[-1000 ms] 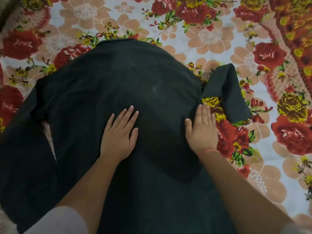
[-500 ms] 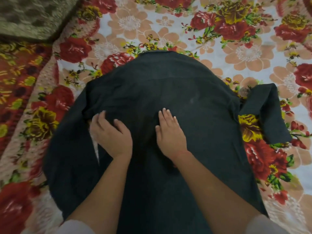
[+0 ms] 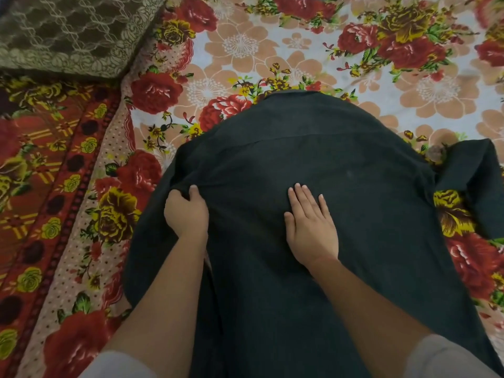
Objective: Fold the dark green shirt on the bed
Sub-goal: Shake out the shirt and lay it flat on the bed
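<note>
Flowered bedsheet (image 3: 240, 50) under everything, red roses and peach blossoms on a pale ground. Top left, against its edge, a brown cushion (image 3: 68, 31) with a pale lace pattern. Down the left side, a red border band (image 3: 41, 186) with yellow roses and a row of dark dots. Spread on the sheet, filling the middle and the near part of the view: the dark green shirt (image 3: 354, 173), plain side up, rounded at the far end, with one straight seam across it near that end. Far right, its sleeve (image 3: 474, 181) bent out away from the body, a patch of yellow and red roses showing in the gap between them. Grips a bunched fold at the shirt's left edge with the left hand (image 3: 186, 214): fingers curled round the cloth, one fingertip showing on top of the fold, fabric pulled into a ridge just beyond the knuckles. Presses the right hand (image 3: 311, 230) flat on the middle of the shirt, fingers straight and close together, thumb spread off to the side. Hands near each other, not touching, dark cloth between them. Beside the left wrist, a thin pale slit between two parts of the shirt. Both forearms (image 3: 174, 296) bare, in from the near edge, with white sleeves (image 3: 117, 364) at the bottom corners.
</note>
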